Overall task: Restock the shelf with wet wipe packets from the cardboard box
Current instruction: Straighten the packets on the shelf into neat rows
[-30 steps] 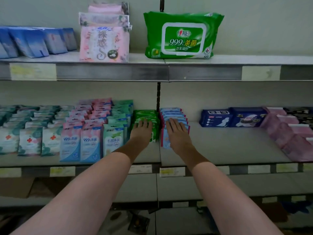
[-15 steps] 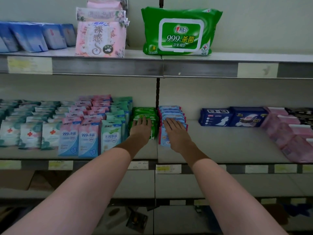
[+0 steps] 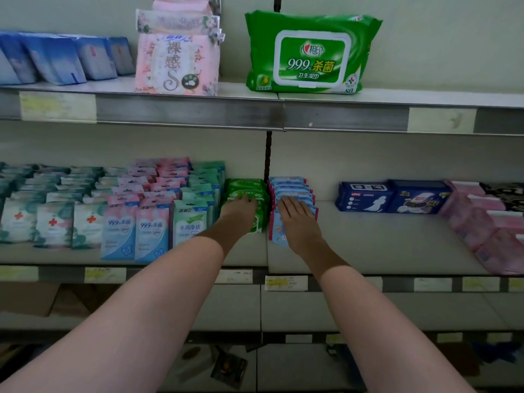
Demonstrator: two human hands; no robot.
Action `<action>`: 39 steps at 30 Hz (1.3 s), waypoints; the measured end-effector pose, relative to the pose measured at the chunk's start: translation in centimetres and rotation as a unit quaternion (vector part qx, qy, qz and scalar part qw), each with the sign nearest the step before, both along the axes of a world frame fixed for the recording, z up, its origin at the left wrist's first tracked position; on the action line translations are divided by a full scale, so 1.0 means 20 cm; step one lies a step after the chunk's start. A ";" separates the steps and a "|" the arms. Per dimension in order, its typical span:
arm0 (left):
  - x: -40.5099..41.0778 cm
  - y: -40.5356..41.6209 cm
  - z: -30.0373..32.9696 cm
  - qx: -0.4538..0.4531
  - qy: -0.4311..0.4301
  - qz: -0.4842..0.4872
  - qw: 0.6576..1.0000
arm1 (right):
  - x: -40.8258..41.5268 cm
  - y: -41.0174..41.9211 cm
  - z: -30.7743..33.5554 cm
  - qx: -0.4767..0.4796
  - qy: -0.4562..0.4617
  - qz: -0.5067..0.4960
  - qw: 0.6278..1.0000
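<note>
dim, flat indoor light, soft overall blur, wide-angle bending at the edges, darkest under the lowest shelves

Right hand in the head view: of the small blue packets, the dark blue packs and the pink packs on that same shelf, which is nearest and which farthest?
1. Small blue packets: directly under the right hand, touching.
2. Dark blue packs: further right, mid shelf.
3. Pink packs: far right end of the shelf.
</note>
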State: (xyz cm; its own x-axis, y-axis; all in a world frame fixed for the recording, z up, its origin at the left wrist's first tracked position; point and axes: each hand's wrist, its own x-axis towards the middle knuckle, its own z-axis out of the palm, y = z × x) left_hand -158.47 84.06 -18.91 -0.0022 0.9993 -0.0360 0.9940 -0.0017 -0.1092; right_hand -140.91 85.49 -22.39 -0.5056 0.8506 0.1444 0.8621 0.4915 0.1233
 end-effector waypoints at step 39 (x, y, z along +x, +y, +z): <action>-2.22 -1.28 0.06 0.014 -0.050 0.195 0.979 | -2.35 -0.90 0.18 -0.030 0.080 0.237 0.968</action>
